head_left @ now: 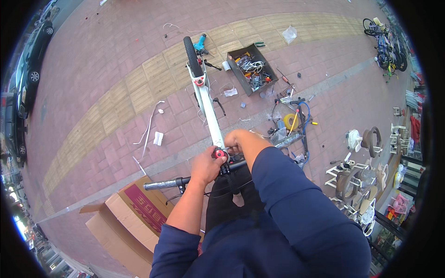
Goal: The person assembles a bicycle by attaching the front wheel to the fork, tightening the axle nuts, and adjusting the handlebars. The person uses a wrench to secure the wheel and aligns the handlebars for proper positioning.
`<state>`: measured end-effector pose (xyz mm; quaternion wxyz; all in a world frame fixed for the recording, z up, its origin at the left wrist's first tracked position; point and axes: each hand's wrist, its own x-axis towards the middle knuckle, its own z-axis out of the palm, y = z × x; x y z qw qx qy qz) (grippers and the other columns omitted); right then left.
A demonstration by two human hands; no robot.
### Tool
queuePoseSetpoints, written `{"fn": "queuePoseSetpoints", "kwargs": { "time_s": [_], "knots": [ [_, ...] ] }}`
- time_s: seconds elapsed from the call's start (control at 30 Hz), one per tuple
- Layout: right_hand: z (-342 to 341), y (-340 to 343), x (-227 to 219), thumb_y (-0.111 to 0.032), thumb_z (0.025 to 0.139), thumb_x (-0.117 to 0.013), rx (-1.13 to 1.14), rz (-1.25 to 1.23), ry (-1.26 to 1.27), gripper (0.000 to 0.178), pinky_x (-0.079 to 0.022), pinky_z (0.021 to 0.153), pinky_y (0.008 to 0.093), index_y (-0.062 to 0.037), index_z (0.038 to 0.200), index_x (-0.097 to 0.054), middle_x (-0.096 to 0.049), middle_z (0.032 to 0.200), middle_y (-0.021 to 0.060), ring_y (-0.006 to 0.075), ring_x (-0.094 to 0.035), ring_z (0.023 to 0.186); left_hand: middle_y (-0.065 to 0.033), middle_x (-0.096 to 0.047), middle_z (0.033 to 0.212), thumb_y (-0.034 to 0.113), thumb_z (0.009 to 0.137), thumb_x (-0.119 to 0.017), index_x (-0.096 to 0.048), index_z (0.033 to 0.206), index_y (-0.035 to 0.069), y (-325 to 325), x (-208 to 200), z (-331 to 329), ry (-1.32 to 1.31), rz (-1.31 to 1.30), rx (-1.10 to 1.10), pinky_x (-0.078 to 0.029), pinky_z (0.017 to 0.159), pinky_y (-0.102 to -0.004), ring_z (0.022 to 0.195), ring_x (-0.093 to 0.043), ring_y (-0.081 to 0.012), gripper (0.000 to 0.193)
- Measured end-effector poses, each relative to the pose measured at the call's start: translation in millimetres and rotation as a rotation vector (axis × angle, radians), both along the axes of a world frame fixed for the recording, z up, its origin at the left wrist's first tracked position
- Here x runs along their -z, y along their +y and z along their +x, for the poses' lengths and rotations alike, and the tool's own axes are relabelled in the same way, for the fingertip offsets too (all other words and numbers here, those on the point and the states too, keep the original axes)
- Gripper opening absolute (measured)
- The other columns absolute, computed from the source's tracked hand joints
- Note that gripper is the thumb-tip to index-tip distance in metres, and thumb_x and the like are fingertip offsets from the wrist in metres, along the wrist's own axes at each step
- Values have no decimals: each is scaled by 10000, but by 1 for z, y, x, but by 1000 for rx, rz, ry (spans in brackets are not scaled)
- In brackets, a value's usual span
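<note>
A white bicycle frame (211,121) points away from me, with a black-tyred wheel (193,56) at its far end. Close to my body lies the black handlebar (171,183), its left grip wrapped in clear film. My left hand (207,166) is closed around a red round part (219,154) with a dark centre, thumb pressed on its near side, where bar and frame meet. Just right of it, my right hand (236,140) is curled against the frame, fingers bent inward. Its fingertips are mostly hidden, so whatever they pinch does not show.
Ahead to the right stands a metal toolbox (252,69) full of tools and cables. A teal power tool (200,42) lies beyond the wheel. An open cardboard box (127,217) is at my left. Yellow tape (290,121) and loose parts lie right; bicycles (388,48) stand farther off.
</note>
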<state>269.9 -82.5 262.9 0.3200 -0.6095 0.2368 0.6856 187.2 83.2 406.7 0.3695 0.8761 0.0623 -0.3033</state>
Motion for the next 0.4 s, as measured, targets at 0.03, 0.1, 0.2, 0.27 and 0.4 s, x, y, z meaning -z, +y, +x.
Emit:
{"fn": "queuePoseSetpoints", "kwargs": {
  "time_s": [0.03,0.1,0.2,0.27,0.4],
  "knots": [
    [0,-18,26,-144,970,-485,17,4,72,251,-368,420,298,-71,796,-651,-611,633,45,98,-468,450,-214,-754,1045,314,851,-785,-701,1245,27,-3,0,3,-11,-24,12,-548,890,-422,974,-724,-365,496],
    [9,-32,33,-153,964,-499,13,-7,118,243,-365,415,297,-91,772,-634,-609,624,46,98,-481,447,-210,-756,1044,305,852,-787,-703,1239,25,-8,-4,7,-21,-32,19,-548,888,-419,979,-726,-361,485],
    [16,-2,-53,-129,974,-481,-68,-120,-136,248,-423,433,297,-72,838,-680,-650,676,46,97,-488,449,-202,-760,1049,282,854,-790,-703,1238,22,-6,-4,5,-17,16,-10,-548,888,-412,984,-729,-350,472],
    [18,-9,-51,-140,979,-486,-139,-98,-126,251,-440,437,300,-70,837,-681,-654,671,51,105,-515,456,-197,-761,1052,267,852,-793,-703,1242,20,-15,-8,7,-31,37,17,-548,888,-405,980,-731,-341,471],
    [1,-20,0,-166,989,-483,-50,-46,-144,271,-481,476,303,-42,852,-683,-672,693,69,144,-593,520,-217,-758,1109,320,853,-794,-700,1279,54,-19,4,5,13,-38,-26,-540,942,-436,1048,-732,-336,511]
  ]
}}
